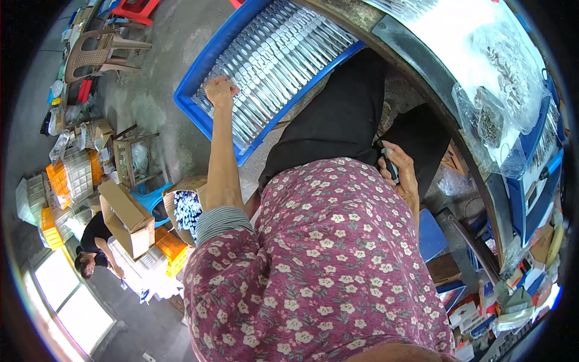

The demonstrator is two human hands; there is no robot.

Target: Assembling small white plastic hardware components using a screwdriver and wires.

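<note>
To my left a blue plastic tray (208, 130) holds several long rows of slim, shiny metal tools (265, 66) with flat, rounded middles; their exact kind is too small to tell. My left hand (222, 92) is over the tray's left part, its fingers curled together, and whatever they may hold is hidden. In my lap, close to the dark trousers, my right hand (403, 172) is wrapped round a small dark handheld object (391, 168) with a paler side. Part of that object is covered by the fingers.
A workbench edge (416, 54) curves along the right, bearing plastic bags of small metal parts (491, 117) and a blue tray (531, 187). At the left stand a brown chair (96, 54), cardboard boxes (128, 217) and orange crates (172, 250). Another person (96, 247) bends near them.
</note>
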